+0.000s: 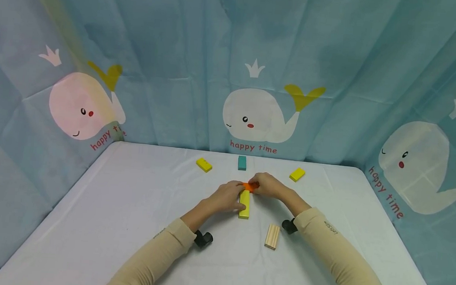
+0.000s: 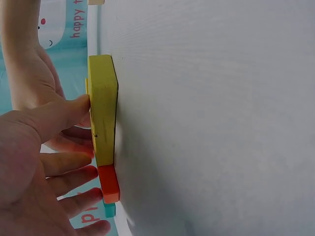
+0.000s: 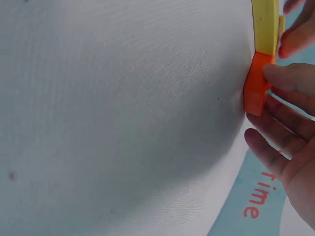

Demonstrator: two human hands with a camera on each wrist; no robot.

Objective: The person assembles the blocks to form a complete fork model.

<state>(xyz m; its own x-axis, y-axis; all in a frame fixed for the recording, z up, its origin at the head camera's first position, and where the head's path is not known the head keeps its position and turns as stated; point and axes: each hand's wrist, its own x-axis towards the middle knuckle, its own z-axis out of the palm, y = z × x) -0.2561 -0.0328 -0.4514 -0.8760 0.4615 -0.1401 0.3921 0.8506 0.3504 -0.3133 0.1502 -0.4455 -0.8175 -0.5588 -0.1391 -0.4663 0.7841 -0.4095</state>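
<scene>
A long yellow block (image 1: 243, 213) lies on the white table, its far end meeting an orange block (image 1: 250, 187) set crosswise. My left hand (image 1: 226, 196) comes in from the left. Its thumb rests on the yellow block (image 2: 104, 108), and its spread fingers reach the orange block (image 2: 109, 184). From the right, my right hand (image 1: 268, 185) pinches the right end of the orange block (image 3: 257, 86), thumb on the near side and fingertips around the end. The fingers partly cover the orange block in the head view.
Beyond the hands lie a teal block (image 1: 242, 163), a yellow block (image 1: 204, 164) at the back left and another yellow block (image 1: 297, 174) at the back right. Closer in, striped natural-wood blocks (image 1: 272, 237) sit between the forearms. A whale-print curtain (image 1: 168, 89) hangs around the table.
</scene>
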